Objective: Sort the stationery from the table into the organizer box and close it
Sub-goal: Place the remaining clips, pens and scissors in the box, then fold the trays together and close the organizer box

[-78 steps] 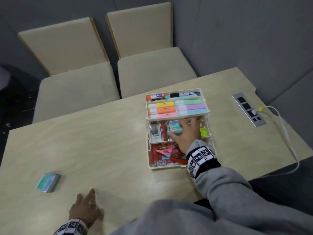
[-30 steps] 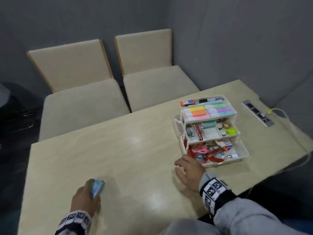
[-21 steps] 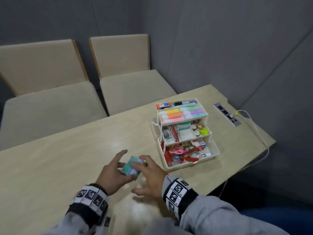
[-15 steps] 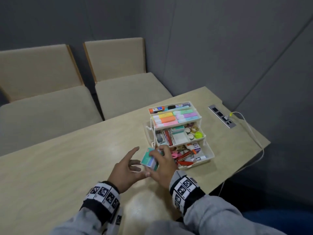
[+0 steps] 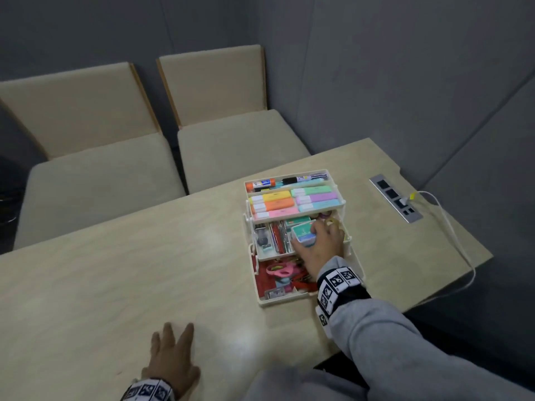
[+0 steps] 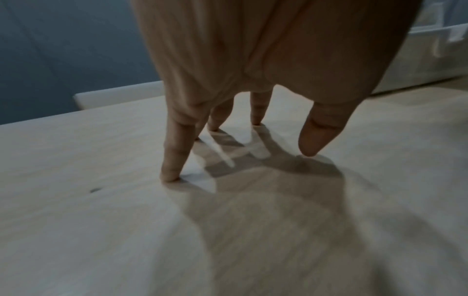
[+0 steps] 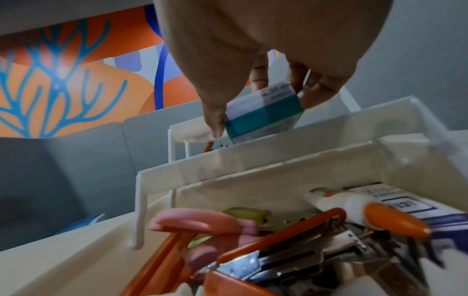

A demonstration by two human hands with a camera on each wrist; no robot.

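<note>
- My right hand (image 5: 321, 244) pinches the teal box (image 5: 303, 234) — thumb one side, fingers the other — right over the middle tray of the organizer (image 5: 354, 257).
- My left hand (image 5: 173, 357) is relaxed, fingertips (image 6: 172, 172) touching the table (image 5: 115, 270), well apart from everything.

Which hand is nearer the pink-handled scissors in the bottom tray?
Right. The right hand hovers just beyond the pink-handled scissors, over the middle tray; the left hand rests on the table, far off.
</note>
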